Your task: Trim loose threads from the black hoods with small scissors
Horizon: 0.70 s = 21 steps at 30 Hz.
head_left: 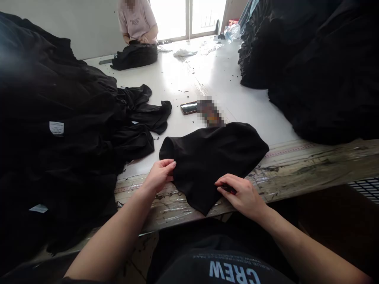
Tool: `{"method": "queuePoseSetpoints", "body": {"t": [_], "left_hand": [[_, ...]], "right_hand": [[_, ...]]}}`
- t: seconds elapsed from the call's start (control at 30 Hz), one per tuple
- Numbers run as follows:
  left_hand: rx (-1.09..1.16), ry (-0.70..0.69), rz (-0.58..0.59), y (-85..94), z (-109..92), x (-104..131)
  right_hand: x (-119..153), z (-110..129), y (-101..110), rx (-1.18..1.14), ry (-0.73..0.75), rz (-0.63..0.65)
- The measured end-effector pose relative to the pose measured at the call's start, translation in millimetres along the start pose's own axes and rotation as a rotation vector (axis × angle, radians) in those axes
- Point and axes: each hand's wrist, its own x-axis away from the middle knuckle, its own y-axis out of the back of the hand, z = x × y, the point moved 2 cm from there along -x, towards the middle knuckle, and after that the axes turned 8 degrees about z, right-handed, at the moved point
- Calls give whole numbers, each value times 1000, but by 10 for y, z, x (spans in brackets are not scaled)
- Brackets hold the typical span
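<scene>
A piece of black fabric [211,161] lies spread at the table's near edge, its lower corner pointing toward me. My left hand [160,173] is closed, thumb and fingers pinching the fabric's left edge. At the fabric's lower right, my right hand [242,193] is curled around a small dark tool [228,188] with a hint of red. Most of that tool is hidden by my fingers, so its kind is unclear. The fingertips of this hand meet the fabric or hover just over it; I cannot tell which.
Large heaps of black garments stand on the left [83,157] and right [319,71]. A phone [188,108] lies beyond the fabric beside a blurred item. Across the white table [233,106], a person [139,21] works at a black pile [136,56]. A measuring tape [291,150] runs along the near edge.
</scene>
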Motion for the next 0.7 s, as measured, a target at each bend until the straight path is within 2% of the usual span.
{"method": "queuePoseSetpoints", "body": {"t": [0.17, 0.3, 0.37, 0.47, 0.53, 0.6, 0.7], "left_hand": [[-48, -37, -31, 41, -47, 104], [-350, -75, -110, 145, -56, 384], [-465, 25, -50, 117, 32, 539], [-563, 110, 69, -62, 220, 705], [-649, 40, 59, -206, 312, 754], [-732, -78, -20, -317, 356, 775], [-651, -234, -118, -412, 372, 795]], "right_hand": [[-14, -5, -9, 25, 15, 4], [34, 25, -7, 28, 18, 18], [64, 71, -40, 15, 21, 36], [81, 165, -133, -48, -14, 72], [72, 219, -191, -129, -83, 84], [62, 248, -216, -210, -162, 84], [68, 250, -192, -333, -243, 74]]}}
